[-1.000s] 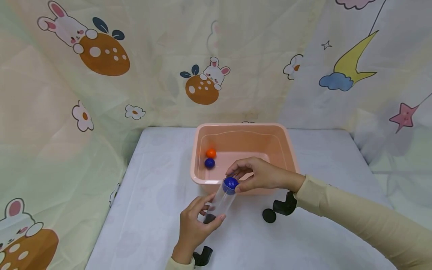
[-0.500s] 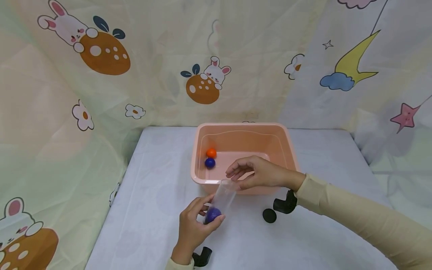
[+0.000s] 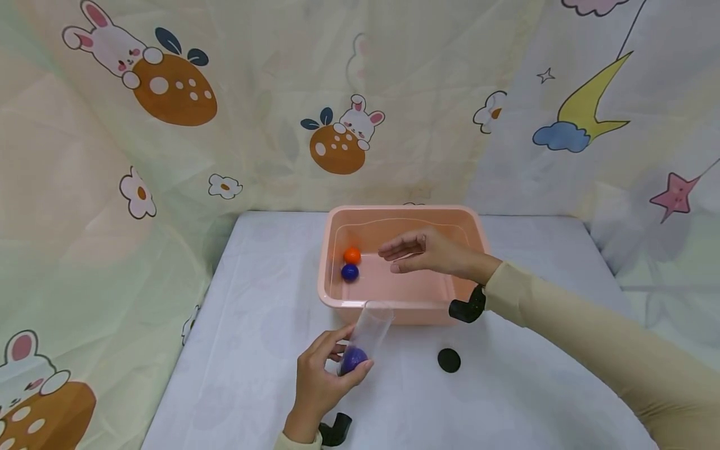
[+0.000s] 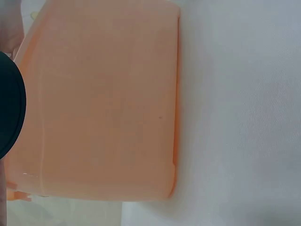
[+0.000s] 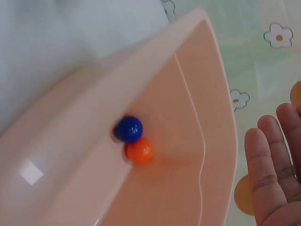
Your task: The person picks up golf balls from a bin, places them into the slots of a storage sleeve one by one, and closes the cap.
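My left hand grips a clear plastic tube near its lower end, tilted with the mouth up and away. A blue ball sits at the bottom inside the tube. Beyond it, my right hand hovers over the pink plastic bin with extended fingers and nothing held. Inside the bin, at its left end, an orange ball and another blue ball lie side by side. In the left wrist view a dark round end shows at the left edge, before the bin's outer wall.
A flat black disc lies on the white table cover, in front of the bin's right side. Patterned fabric hangs behind and beside the table. Black camera mounts stick out from the wrists.
The blue ball has dropped from the tube's mouth to its bottom. My right hand has let go of it and moved up and away over the bin; the left hand stays nearly still.
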Demonstrator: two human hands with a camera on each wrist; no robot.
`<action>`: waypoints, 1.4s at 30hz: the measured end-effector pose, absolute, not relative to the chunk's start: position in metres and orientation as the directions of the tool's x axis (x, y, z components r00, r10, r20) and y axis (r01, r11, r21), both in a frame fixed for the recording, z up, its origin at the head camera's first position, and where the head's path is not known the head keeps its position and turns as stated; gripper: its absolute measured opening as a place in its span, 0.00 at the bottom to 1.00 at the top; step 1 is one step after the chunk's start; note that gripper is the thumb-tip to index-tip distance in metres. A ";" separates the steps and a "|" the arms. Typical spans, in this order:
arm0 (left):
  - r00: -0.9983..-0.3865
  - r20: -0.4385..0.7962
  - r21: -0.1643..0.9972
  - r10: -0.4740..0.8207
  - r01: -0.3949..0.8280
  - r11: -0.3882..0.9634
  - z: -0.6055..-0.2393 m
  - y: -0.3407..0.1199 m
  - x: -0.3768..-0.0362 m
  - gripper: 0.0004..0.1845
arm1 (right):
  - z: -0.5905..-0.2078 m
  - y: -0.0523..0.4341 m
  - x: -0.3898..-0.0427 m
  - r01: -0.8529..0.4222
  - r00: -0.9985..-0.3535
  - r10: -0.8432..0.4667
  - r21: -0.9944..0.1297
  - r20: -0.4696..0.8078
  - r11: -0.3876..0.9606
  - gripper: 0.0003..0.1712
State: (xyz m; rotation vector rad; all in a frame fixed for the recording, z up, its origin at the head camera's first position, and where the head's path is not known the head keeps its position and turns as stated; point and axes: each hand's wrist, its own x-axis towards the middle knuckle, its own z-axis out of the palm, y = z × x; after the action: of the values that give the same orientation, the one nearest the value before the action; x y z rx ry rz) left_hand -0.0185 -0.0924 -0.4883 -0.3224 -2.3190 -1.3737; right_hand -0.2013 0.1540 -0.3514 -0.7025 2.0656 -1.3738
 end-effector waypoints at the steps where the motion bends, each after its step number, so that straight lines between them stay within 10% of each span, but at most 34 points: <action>1: -0.882 0.471 0.776 -0.017 0.405 0.483 -0.489 -0.093 -0.019 0.33 | -0.353 0.153 -0.206 -0.113 -0.719 -0.675 -0.931 -0.165 0.347 0.26; 12: -0.865 0.502 0.761 -0.018 0.432 0.484 -0.492 -0.094 -0.020 0.34 | -0.381 0.142 -0.247 -0.086 -0.761 -0.619 -0.915 -0.195 0.394 0.26; 42: -0.878 0.476 0.787 -0.058 0.395 0.473 -0.492 -0.096 -0.017 0.34 | -0.469 0.081 -0.299 -0.320 -0.621 -0.761 -0.825 -0.189 0.466 0.20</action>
State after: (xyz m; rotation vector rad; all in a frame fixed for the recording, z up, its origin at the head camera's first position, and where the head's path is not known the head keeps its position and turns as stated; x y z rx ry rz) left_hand -0.0167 -0.0956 -0.4920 -0.2812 -2.2842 -1.3874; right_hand -0.2987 0.0810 -0.4694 -0.8951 2.1702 -1.0580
